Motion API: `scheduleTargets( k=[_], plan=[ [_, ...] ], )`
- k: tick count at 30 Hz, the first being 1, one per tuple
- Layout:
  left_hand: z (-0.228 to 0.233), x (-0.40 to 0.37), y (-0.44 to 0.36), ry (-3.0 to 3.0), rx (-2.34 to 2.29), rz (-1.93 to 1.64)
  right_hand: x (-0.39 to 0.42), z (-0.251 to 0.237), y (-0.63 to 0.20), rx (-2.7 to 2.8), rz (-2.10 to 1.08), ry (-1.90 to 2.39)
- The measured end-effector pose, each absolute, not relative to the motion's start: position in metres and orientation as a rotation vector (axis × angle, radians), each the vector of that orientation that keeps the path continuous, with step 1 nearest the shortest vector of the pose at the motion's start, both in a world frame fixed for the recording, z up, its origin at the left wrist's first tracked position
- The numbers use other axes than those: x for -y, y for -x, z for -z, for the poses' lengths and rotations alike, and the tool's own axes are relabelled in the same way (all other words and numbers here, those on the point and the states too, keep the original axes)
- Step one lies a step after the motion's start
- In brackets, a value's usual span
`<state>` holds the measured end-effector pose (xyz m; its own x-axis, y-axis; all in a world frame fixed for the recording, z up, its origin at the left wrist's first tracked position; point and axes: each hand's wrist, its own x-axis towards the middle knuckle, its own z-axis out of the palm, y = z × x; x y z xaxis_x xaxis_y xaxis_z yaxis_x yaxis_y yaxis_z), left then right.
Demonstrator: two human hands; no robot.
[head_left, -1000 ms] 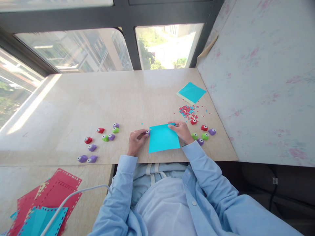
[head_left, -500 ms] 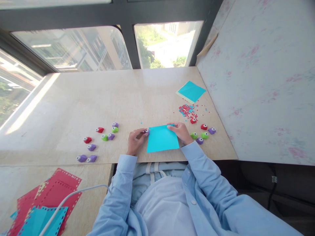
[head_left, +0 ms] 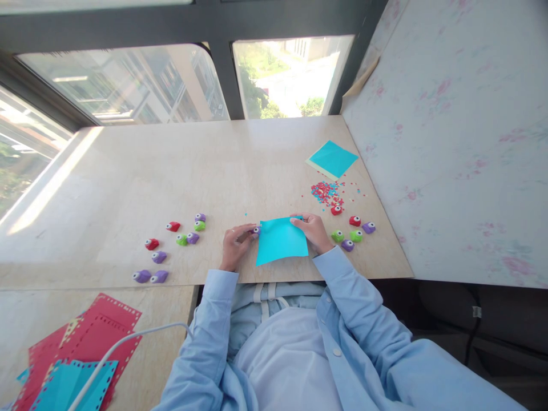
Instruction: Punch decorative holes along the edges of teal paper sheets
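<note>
A blue sheet of paper [head_left: 282,242] is held in front of me, its lower edge slightly curved. My left hand [head_left: 234,244] is closed on a small purple craft hole punch [head_left: 256,230] with a white round button, which sits at the sheet's upper left edge. Whether the paper is inside the punch's slot I cannot tell. My right hand [head_left: 315,231] pinches the sheet's upper right corner, thumb on top and the other fingers mostly hidden behind the paper.
Punches in red [head_left: 173,226], green and purple lie left of my hands, others [head_left: 355,236] to the right. Paper confetti [head_left: 326,194] is heaped behind my right hand, near stacked blue paper [head_left: 334,158]. Punched red sheets [head_left: 107,319] and a white cable [head_left: 141,331] are lower left.
The sheet's lower right part has curled, and its corner has shifted slightly left and up. Both hands keep their hold almost in place.
</note>
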<state>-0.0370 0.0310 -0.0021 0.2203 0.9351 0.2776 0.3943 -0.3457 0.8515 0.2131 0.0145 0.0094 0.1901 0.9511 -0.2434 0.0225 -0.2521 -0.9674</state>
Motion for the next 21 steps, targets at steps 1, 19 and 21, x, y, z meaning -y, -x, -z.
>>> scheduleTargets(
  k=[1, 19, 21],
  plan=[
    [0.0017, -0.0311, 0.0369, -1.857, -1.222, -1.079, -0.0147, -0.0085, -0.2127, 0.957, -1.225, 1.507],
    [-0.001, -0.0305, 0.0375, -1.887, -1.217, -1.075, -0.0221, -0.0089, -0.2132, 0.95, -1.226, 1.507],
    [-0.0009, -0.0307, 0.0374, -1.883, -1.213, -1.078, -0.0221, -0.0081, -0.2133, 0.966, -1.213, 1.525]
  ],
)
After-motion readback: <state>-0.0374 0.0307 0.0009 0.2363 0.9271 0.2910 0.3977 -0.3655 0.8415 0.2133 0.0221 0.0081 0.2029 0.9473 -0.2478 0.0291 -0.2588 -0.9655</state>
